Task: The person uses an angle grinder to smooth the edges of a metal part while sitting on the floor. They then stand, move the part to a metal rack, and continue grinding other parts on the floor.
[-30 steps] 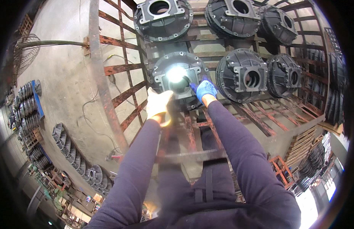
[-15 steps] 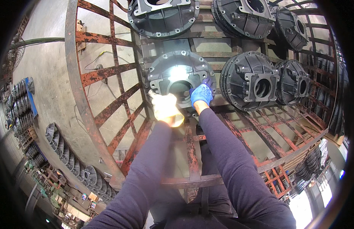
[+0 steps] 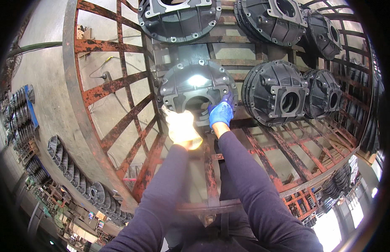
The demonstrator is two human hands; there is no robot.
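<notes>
A dark grey, round metal housing (image 3: 199,69) with a bolt-holed rim and a square flange around its central opening stands in the crate ahead of me. My left hand (image 3: 181,126), in a pale glove washed out by bright light, is at the lower left corner of its flange, fingers curled on it. In a blue glove, my right hand (image 3: 222,112) grips the flange's right side beside the opening. The tips of several fingers are hidden or dark against the metal. A bright light spot falls on the housing's upper face.
Similar housings (image 3: 279,94) stand in rows to the right and behind. The rusty red slatted crate (image 3: 113,86) surrounds them, its front rail (image 3: 211,206) under my forearms. More castings (image 3: 71,166) line the concrete floor (image 3: 47,105) at left.
The view has shifted slightly, so the crate and housings sit a little lower in the picture. Both hands stay at the same places on the housing.
</notes>
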